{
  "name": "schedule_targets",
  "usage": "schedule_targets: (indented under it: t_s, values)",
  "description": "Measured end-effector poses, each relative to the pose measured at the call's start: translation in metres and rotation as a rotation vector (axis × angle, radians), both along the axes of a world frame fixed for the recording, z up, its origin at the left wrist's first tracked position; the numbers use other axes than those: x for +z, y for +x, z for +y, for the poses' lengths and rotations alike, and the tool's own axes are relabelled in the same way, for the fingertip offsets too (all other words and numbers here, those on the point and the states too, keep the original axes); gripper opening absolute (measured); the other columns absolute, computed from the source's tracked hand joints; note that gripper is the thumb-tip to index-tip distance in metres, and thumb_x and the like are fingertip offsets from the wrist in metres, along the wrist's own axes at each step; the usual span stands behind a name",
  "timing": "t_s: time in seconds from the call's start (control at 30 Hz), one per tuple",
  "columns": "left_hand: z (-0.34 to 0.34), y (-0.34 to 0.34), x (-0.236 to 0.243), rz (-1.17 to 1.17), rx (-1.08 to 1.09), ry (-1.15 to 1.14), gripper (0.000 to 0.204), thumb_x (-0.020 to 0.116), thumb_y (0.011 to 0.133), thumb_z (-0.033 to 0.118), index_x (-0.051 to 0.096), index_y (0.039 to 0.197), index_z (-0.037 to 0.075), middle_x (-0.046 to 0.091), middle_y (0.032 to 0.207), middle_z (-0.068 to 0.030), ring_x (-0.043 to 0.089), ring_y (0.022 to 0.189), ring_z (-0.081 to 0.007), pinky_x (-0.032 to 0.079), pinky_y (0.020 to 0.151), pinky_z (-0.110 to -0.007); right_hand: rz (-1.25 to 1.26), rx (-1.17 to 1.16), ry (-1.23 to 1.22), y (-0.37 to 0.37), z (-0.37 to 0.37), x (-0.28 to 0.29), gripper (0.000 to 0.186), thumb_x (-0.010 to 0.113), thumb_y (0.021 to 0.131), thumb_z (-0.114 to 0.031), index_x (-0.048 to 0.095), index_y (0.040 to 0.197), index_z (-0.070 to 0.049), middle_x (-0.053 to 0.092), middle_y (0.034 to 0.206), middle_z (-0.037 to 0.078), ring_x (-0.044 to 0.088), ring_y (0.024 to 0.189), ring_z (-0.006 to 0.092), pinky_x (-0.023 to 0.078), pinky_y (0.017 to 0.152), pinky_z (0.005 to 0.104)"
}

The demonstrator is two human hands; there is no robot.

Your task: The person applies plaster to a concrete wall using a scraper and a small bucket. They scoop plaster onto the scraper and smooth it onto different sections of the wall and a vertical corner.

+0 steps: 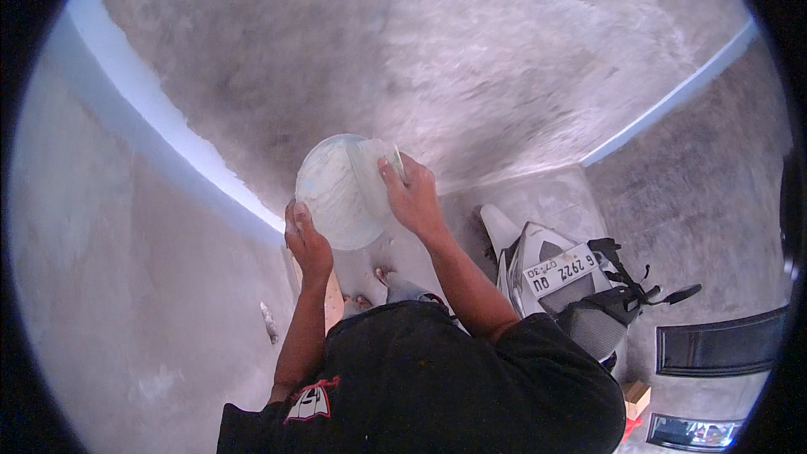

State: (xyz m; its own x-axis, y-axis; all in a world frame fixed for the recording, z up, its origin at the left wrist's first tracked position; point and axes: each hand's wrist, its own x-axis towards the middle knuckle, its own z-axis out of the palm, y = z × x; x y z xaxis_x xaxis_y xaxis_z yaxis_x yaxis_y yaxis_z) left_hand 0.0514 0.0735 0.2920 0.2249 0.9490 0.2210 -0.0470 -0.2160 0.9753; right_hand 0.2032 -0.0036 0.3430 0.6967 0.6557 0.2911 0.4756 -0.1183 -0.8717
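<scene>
My left hand [306, 240] grips the lower left rim of a round, pale, lid-like disc [328, 185] smeared with a whitish paste, its thumb lying on the upper face. Across the disc's right side rests a wide, flat putty scraper [368, 178], coated in the same pale stuff. My right hand [412, 191] is closed around the scraper's right edge, thumb on top. The blade touches or lies very close over the disc; I cannot tell which. Both are held up in front of my body, above the floor.
Ahead rises a mottled grey wall [420, 59], with pale bluish-white strips [202, 160] along the corners. A motor scooter [546, 277] with a mirror [683, 293] stands close to my right. My foot [384, 276] shows below. Dark-framed panels [719, 345] are at the lower right.
</scene>
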Motion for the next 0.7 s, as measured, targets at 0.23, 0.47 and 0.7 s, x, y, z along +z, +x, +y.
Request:
schedule_targets:
  t_s: [0.23,0.47,0.7]
  values:
    - [0.002,0.001,0.000,-0.067,-0.023,-0.042,0.045,0.036,0.101,0.032,0.053,0.117,-0.006,0.060,0.105,-0.0170,0.056,0.098,-0.0228,0.043,0.090,-0.033,0.104,0.035,0.051,-0.008,0.002,0.002,0.031,0.054,0.094,-0.022,0.063,0.106,0.004,0.068,0.084,0.012,0.061,0.078,0.0150,0.048,0.071,0.0322]
    - [0.006,0.003,-0.004,-0.094,-0.049,-0.039,0.045,0.036,0.101,0.032,0.053,0.118,-0.006,0.061,0.107,-0.0177,0.057,0.098,-0.0231,0.044,0.089,-0.034,0.153,0.023,0.101,-0.008,0.005,-0.001,0.029,0.055,0.092,-0.021,0.064,0.104,0.003,0.068,0.085,0.021,0.067,0.079,0.0258,0.050,0.072,0.0366]
    - [0.016,0.000,-0.027,-0.017,-0.030,-0.010,0.046,0.036,0.101,0.031,0.052,0.118,-0.007,0.060,0.106,-0.0212,0.057,0.098,-0.0269,0.043,0.089,-0.037,0.089,0.048,-0.050,-0.012,-0.001,-0.009,0.031,0.055,0.093,-0.024,0.064,0.104,0.004,0.068,0.084,0.020,0.066,0.077,0.0248,0.050,0.072,0.0376]
